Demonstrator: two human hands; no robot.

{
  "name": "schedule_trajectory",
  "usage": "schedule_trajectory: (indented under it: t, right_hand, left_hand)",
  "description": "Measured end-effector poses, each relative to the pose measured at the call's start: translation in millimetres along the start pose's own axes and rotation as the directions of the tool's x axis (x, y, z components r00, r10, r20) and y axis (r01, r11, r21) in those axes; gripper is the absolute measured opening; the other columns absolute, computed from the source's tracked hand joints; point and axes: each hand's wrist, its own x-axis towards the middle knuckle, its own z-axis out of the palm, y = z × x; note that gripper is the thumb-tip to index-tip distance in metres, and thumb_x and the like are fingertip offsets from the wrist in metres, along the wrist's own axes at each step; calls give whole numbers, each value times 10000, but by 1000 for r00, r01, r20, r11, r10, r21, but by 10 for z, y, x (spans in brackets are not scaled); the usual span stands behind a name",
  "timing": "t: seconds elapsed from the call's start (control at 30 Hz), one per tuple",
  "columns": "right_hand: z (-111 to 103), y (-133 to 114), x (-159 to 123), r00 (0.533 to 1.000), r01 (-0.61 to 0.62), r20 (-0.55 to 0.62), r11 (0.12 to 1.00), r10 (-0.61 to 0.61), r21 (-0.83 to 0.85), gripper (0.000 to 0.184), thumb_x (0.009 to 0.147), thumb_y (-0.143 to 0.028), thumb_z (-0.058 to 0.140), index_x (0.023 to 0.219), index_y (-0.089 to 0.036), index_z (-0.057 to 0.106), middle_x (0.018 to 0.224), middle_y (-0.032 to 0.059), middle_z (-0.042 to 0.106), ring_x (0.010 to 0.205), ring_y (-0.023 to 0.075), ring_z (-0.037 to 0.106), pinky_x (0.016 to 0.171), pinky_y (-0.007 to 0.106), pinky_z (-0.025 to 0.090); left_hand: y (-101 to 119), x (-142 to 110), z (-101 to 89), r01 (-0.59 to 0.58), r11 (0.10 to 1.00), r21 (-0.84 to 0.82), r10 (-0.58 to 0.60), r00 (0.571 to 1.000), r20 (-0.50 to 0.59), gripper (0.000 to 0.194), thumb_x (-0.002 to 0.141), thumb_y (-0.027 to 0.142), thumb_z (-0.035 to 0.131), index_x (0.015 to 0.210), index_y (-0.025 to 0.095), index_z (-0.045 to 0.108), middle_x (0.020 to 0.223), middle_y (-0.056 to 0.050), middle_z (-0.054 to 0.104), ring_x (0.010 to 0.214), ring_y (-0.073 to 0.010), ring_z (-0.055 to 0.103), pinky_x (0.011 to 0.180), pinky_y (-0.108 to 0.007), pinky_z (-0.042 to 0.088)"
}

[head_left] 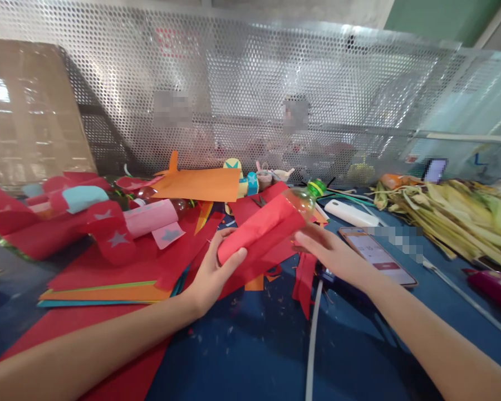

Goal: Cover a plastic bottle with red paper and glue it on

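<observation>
A clear plastic bottle wrapped in red paper (261, 225) is held tilted above the table, its green-capped neck (316, 188) pointing up to the right. My left hand (219, 273) is closed around its lower end, the thumb lying along the red paper. On the other side, my right hand (325, 248) grips near the neck end; some of its fingers are hidden behind the bottle. Red paper strips (304, 281) lie under the right hand. Beside the left hand is a stack of coloured paper sheets (108, 278), red on top.
Red paper shapes with stars (112, 236) and a pink paper-wrapped bottle (152, 217) lie left. An orange paper piece (200, 184) stands behind. To the right are a phone (378, 256), a white glue gun-like tool (350, 213), a white cable (314, 340) and dried husks (455, 217). Perforated metal (250, 72) borders the back.
</observation>
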Motion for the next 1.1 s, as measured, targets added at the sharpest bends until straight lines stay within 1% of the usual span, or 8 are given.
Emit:
schedule_trajectory:
  t: [0.07,0.13,0.27,0.33,0.4,0.5,0.8,1.1]
  right_hand:
    - [-154,-93,-17,1000,6,1,924,-6,-383,222,739,-425,717,881,-257,749,939,55,761,859,280,696,824,436,524]
    - [-325,-181,-64,997,-5,-57,745,-44,-667,213,816,-428,614,823,-259,744,851,61,760,747,276,696,710,419,524]
    - [-561,-195,-259,992,-46,1,365,128,-930,204,756,-416,667,787,-221,716,847,122,737,734,335,692,615,426,509]
    - [-590,-103,-384,961,-85,-12,254,277,-963,179,709,-362,717,762,-191,707,822,161,734,746,382,701,612,451,524]
    - [-587,11,-501,952,-36,43,249,304,-968,167,722,-320,709,818,-182,703,873,171,734,792,383,705,657,468,544]
    - [-598,129,-627,970,46,109,277,217,-960,224,793,-248,638,999,-170,680,1004,175,713,889,349,700,755,460,552]
    - [-818,92,-627,964,47,137,358,229,-933,343,886,-208,516,1220,-163,578,1280,166,593,1178,304,578,994,464,454]
    - [-846,233,-611,980,81,138,346,144,-935,357,877,-174,513,1229,-188,573,1236,153,613,1140,300,595,958,479,479]
  left_hand:
    - [-37,27,-8,32,997,-75,-35,999,-36,584,753,581,641,1177,219,471,1207,-93,580,1165,-303,553,965,-450,467]
    - [-72,51,-22,71,990,-123,-79,995,-61,604,745,582,651,1199,231,462,1195,-95,595,1101,-292,597,909,-447,503]
    - [-107,72,-39,116,979,-166,-130,989,-77,594,760,583,640,1215,251,451,1162,-92,622,973,-255,659,821,-410,544]
    - [-99,72,-34,129,973,-193,-143,988,-59,569,768,571,642,1202,257,450,1125,-81,638,934,-247,673,804,-401,549]
    - [-84,73,-24,146,963,-225,-157,987,-32,540,772,553,655,1181,266,451,1082,-65,651,912,-243,678,795,-397,550]
    - [-73,83,-15,163,953,-255,-171,985,-10,527,766,542,675,1158,264,459,1062,-57,651,926,-241,672,810,-388,544]
    - [-58,97,-9,170,960,-223,-184,982,-42,508,743,520,717,1134,285,493,1025,8,665,979,-220,651,859,-334,521]
    - [-88,108,-14,133,966,-220,-146,988,-45,511,743,522,713,1128,262,500,1025,-14,649,993,-230,644,828,-330,541]
